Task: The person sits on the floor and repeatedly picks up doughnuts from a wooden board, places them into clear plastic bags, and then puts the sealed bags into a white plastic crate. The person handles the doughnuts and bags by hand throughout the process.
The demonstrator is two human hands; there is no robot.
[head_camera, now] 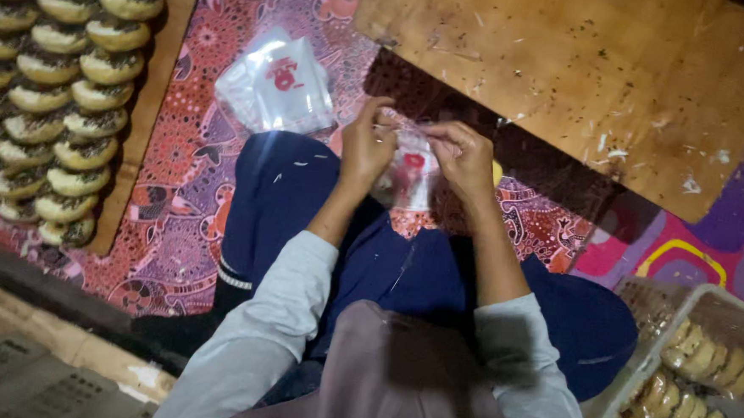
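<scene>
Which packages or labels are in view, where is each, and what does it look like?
Held bag: between left hand and right hand; clear plastic, red print.
Bag stack: on patterned mat, upper left of hands; clear, red mark.
Trays: lower right; clear, holding packed pastries.

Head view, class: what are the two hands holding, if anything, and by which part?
Both the left hand and right hand pinch the top edge of a small clear plastic bag with a red mark, hanging between them.
</scene>
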